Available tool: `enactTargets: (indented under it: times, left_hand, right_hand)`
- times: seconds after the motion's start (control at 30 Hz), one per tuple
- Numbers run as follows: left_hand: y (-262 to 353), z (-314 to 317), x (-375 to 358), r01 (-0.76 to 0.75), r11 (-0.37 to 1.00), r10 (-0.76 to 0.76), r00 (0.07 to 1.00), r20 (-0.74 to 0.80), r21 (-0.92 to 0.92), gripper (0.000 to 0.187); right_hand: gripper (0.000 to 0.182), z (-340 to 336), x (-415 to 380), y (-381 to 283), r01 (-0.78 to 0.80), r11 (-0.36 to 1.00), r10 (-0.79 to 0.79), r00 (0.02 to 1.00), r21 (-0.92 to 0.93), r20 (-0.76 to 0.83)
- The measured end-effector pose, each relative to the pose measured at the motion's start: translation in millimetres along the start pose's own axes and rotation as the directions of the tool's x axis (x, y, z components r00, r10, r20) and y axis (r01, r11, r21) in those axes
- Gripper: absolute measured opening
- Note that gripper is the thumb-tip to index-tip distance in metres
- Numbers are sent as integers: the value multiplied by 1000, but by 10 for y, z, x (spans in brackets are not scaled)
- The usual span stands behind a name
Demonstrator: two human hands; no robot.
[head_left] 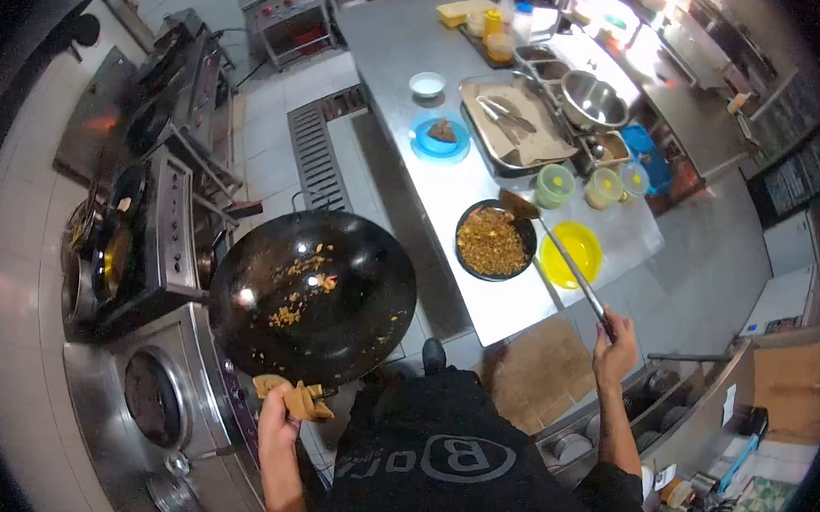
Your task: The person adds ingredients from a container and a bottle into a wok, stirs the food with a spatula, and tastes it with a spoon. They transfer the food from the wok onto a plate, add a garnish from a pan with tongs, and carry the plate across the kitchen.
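Observation:
With a folded tan cloth (295, 398) in its grip, my left hand (277, 422) is closed round the handle of a large black wok (344, 294). The wok is held off to the left of the steel table, and scattered bits of fried rice (287, 317) cling inside it. My right hand (616, 347) grips the long handle of a wok spatula (574, 256). Its flat brown head is at the upper right rim of a round black dish (463, 263) on the table. A heap of fried rice with small pieces (492, 243) fills this dish.
Beside the dish is a yellow bowl (587, 241). A paper-lined tray with tongs (538, 153), lidded tubs (555, 183), a blue plate (421, 145) and a metal bowl (591, 102) stand farther along the steel table (388, 47). Burners (150, 399) line the left; an open drawer (696, 413) is at right.

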State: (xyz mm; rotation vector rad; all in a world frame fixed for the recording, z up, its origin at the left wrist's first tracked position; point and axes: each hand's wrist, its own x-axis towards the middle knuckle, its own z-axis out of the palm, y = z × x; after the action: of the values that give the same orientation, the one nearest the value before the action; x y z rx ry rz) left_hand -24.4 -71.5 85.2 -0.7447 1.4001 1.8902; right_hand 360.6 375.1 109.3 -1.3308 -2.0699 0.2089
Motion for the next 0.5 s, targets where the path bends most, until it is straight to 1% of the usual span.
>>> enactTargets:
  times: [0.03, 0.07, 0.13, 0.2, 0.23, 0.3, 0.33, 0.37, 0.4, 0.43, 0.47, 0.5]
  left_hand:
    - [-97, -245, 282, 44, 999, -42, 996, 73, -24, 14]
    - [14, 145, -157, -16, 1000, 15, 1000, -17, -8, 12]
    - [43, 199, -377, -112, 992, 106, 990, 92, 60, 11]
    - [36, 89, -144, -11, 995, 5, 998, 55, 95, 10]
    - [-18, 123, -136, -44, 990, 35, 997, 67, 133, 18]
    - [-29, 187, -185, -35, 992, 28, 998, 61, 119, 15]
    - [-31, 181, -216, -25, 993, 17, 997, 71, 118, 12]
    - [-5, 174, -301, -60, 989, 38, 986, 159, 137, 12]
    - [10, 190, -351, -60, 990, 39, 986, 159, 129, 12]
    - [33, 233, -377, -64, 986, 38, 986, 164, 155, 13]
    - [41, 253, -390, -66, 982, 36, 986, 163, 179, 14]
    - [28, 257, -388, -68, 984, 43, 987, 153, 163, 14]
  right_hand:
    - [31, -33, 15, -49, -17, 999, 17, 1000, 33, 1]
    - [31, -57, 102, -64, 16, 998, -18, 1000, 59, 26]
    - [30, -204, 331, -105, 65, 972, -93, 989, 227, 117]
    - [30, -547, 676, -716, 27, 986, -71, 961, 165, 266]
    - [30, -664, 859, -1006, 40, 983, -90, 955, 177, 282]
    - [26, -808, 1167, -1582, 234, 971, -176, 826, -42, 536]
    - [26, -797, 1238, -1878, 240, 970, -181, 824, -42, 538]
    - [25, -763, 1295, -2183, 393, 915, -255, 746, -96, 616]
    - [23, -710, 1356, -2408, 540, 831, -311, 652, -134, 692]
    - [23, -627, 1439, -2560, 547, 827, -320, 650, -132, 689]
    - [22, -537, 1504, -2701, 664, 743, -404, 542, -81, 737]
    - [21, -469, 1514, -2825, 767, 641, -476, 413, -15, 776]
